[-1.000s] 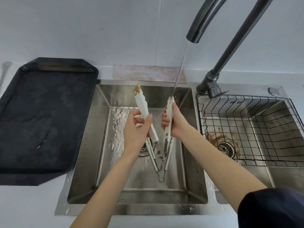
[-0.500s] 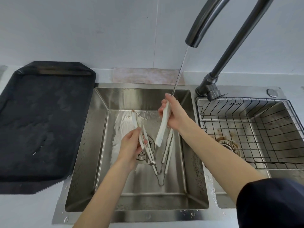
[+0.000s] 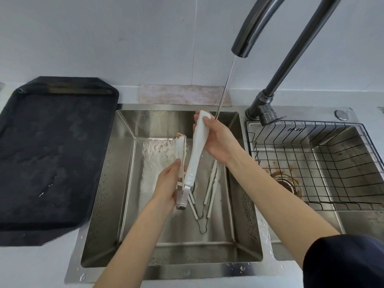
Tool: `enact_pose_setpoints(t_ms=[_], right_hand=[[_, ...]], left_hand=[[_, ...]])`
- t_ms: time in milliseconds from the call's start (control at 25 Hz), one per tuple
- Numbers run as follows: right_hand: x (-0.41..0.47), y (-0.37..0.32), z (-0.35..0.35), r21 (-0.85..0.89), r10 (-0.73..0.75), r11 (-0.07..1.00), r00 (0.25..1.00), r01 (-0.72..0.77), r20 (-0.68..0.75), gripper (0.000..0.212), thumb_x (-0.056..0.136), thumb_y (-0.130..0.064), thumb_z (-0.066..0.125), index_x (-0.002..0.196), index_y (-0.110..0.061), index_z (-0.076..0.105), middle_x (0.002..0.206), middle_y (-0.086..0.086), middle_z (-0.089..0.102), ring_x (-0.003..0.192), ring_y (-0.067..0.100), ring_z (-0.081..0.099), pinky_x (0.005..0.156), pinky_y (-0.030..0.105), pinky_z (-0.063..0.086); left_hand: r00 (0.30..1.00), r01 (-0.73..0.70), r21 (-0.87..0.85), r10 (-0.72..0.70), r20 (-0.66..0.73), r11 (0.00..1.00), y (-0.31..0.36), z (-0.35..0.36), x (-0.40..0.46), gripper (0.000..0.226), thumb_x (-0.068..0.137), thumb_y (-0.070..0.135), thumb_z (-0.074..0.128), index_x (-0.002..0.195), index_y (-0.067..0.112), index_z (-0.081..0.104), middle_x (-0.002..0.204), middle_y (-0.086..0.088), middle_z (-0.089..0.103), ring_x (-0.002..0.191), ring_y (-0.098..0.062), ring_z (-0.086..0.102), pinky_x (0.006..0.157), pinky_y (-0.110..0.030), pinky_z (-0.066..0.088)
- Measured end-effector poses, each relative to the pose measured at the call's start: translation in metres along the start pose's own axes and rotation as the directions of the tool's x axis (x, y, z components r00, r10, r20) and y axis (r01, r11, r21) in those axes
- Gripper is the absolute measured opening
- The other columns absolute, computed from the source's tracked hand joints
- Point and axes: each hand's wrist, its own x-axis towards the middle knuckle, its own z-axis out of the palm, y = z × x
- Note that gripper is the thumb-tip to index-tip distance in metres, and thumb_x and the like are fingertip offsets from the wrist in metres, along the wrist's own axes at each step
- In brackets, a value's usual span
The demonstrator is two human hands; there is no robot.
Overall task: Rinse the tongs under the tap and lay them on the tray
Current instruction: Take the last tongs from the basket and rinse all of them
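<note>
White tongs [image 3: 195, 154] with a metal hinge are held over the left sink basin [image 3: 234, 225]. My left hand [image 3: 168, 183] grips the hinge end and the left arm of the tongs, whose tip carries brown residue. My right hand [image 3: 216, 140] grips the upper part of the right arm. A thin stream from the dark tap [image 3: 247, 36] falls just beside my right hand's fingers at the tip. A second pair of tongs [image 3: 209, 190] lies on the basin floor. The black tray [image 3: 52, 150] sits on the counter to the left.
A black wire basket [image 3: 324, 163] fills the right basin, which has a brown-stained drain. A pinkish cloth [image 3: 182, 94] lies along the wall behind the sink. Water drops dot the sink rim and the tray.
The held tongs have been lifted and turned, the arms drawn closer together. My right hand has shifted a little right, toward the stream. My left hand has slid down to the hinge.
</note>
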Motion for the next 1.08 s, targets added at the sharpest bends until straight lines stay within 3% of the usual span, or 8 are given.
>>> enact_pose_setpoints(t_ms=[120, 280, 440, 520, 640, 720, 920, 1080], right_hand=[[-0.004, 0.005, 0.004, -0.178, 0.028, 0.983, 0.995, -0.045, -0.099, 0.020, 0.096, -0.025, 0.046, 0.093, -0.012, 0.061, 0.086, -0.001, 0.063, 0.076, 0.009, 0.059, 0.065, 0.020, 0.054], [-0.004, -0.004, 0.009, -0.121, 0.073, 0.986, 0.947, -0.116, -0.312, 0.042, 0.095, -0.044, 0.042, 0.078, -0.008, 0.058, 0.065, 0.001, 0.059, 0.057, 0.011, 0.056, 0.051, 0.022, 0.050], [-0.004, -0.012, 0.010, -0.153, 0.044, 0.981, 0.910, -0.117, -0.413, 0.042, 0.096, -0.041, 0.040, 0.073, -0.009, 0.055, 0.045, 0.000, 0.052, 0.039, 0.010, 0.048, 0.040, 0.020, 0.043], [-0.011, -0.009, 0.009, -0.261, -0.030, 0.962, 0.921, -0.078, -0.388, 0.026, 0.095, -0.030, 0.047, 0.092, -0.006, 0.055, 0.060, 0.002, 0.053, 0.052, 0.012, 0.049, 0.053, 0.023, 0.046], [-0.029, 0.000, 0.002, -0.407, -0.113, 0.913, 0.952, -0.013, -0.284, 0.029, 0.095, -0.026, 0.049, 0.119, -0.010, 0.045, 0.075, 0.002, 0.055, 0.061, 0.013, 0.052, 0.057, 0.025, 0.048], [-0.040, -0.001, 0.000, -0.471, -0.173, 0.882, 0.954, 0.039, -0.245, 0.019, 0.097, -0.027, 0.045, 0.110, -0.013, 0.046, 0.075, 0.002, 0.054, 0.055, 0.012, 0.049, 0.051, 0.023, 0.047], [-0.054, -0.024, 0.003, -0.566, -0.214, 0.823, 0.953, 0.058, -0.213, 0.035, 0.101, -0.028, 0.028, 0.114, -0.004, 0.051, 0.068, 0.001, 0.053, 0.049, 0.012, 0.045, 0.049, 0.023, 0.043], [-0.062, -0.031, 0.005, -0.591, -0.252, 0.800, 0.952, 0.103, -0.174, 0.024, 0.098, -0.012, 0.030, 0.111, -0.007, 0.049, 0.079, 0.002, 0.053, 0.054, 0.011, 0.043, 0.053, 0.026, 0.040]], left_hand=[[1.000, -0.014, -0.013, 0.015, 0.012, 1.000, 0.001, 0.004, 0.003, 0.030, 0.096, 0.033, 0.043, 0.087, 0.012, 0.062, 0.069, -0.006, 0.060, 0.044, -0.012, 0.058, 0.037, -0.016, 0.046], [1.000, -0.023, -0.022, 0.023, 0.002, 0.999, -0.002, 0.005, 0.007, 0.030, 0.096, 0.031, 0.044, 0.090, 0.008, 0.062, 0.071, -0.005, 0.062, 0.054, -0.014, 0.059, 0.053, -0.025, 0.050], [0.997, -0.046, -0.108, 0.053, 0.063, 0.993, -0.003, 0.009, 0.009, 0.025, 0.096, 0.022, 0.045, 0.106, 0.003, 0.056, 0.086, -0.007, 0.061, 0.048, -0.004, 0.066, 0.049, -0.018, 0.055], [0.993, -0.024, -0.122, 0.038, 0.112, 0.992, -0.001, 0.015, 0.012, 0.024, 0.097, 0.020, 0.045, 0.109, 0.002, 0.055, 0.086, -0.008, 0.062, 0.052, -0.005, 0.068, 0.049, -0.018, 0.055], [0.980, 0.037, -0.105, -0.016, 0.197, 0.994, 0.007, 0.028, 0.023, 0.020, 0.097, 0.017, 0.044, 0.105, 0.007, 0.059, 0.076, -0.003, 0.070, 0.057, -0.009, 0.069, 0.051, -0.022, 0.056], [0.974, 0.059, -0.055, -0.045, 0.222, 0.997, 0.008, 0.039, 0.029, 0.017, 0.096, 0.016, 0.044, 0.101, 0.011, 0.059, 0.065, 0.000, 0.069, 0.056, -0.012, 0.066, 0.052, -0.025, 0.055], [0.950, 0.108, -0.020, -0.098, 0.297, 0.994, 0.007, 0.056, 0.032, 0.019, 0.097, 0.016, 0.043, 0.107, 0.009, 0.057, 0.087, -0.005, 0.063, 0.077, -0.016, 0.061, 0.065, -0.028, 0.056], [0.936, 0.119, -0.037, -0.099, 0.338, 0.992, 0.010, 0.063, 0.028, 0.019, 0.098, 0.014, 0.038, 0.094, 0.011, 0.056, 0.093, -0.009, 0.063, 0.083, -0.019, 0.061, 0.083, -0.036, 0.050]])
